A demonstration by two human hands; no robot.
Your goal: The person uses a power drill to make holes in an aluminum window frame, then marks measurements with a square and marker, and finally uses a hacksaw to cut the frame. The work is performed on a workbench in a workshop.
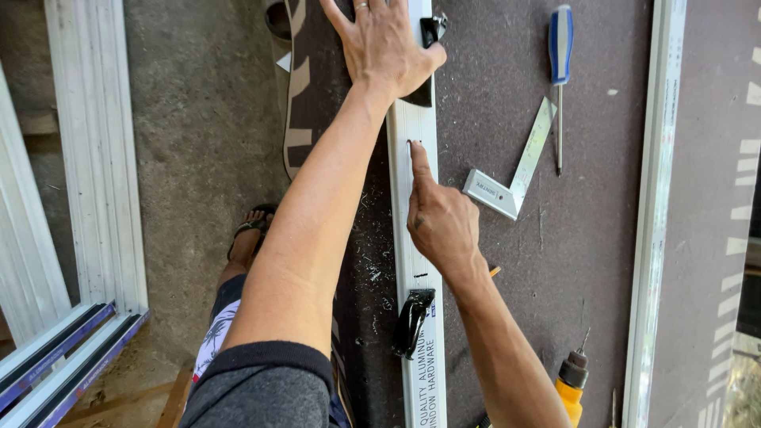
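Observation:
A long white aluminium profile (418,254) lies lengthwise on a dark brown board (587,238). My left hand (384,43) presses flat on the profile's far part, fingers spread, beside a black fitting (432,30). My right hand (438,214) rests on the profile nearer to me, its index finger stretched out to a narrow slot (411,145) cut in the metal. The other fingers are curled in; an orange tip (495,271) shows under the wrist. A black handle (414,321) sits on the profile close to me.
A metal try square (515,170) and a blue-handled screwdriver (560,79) lie right of the profile. A yellow drill (571,380) stands at the bottom. Another white profile (654,214) runs along the right. White frames (95,150) lean on the left above a concrete floor. Metal shavings dot the board.

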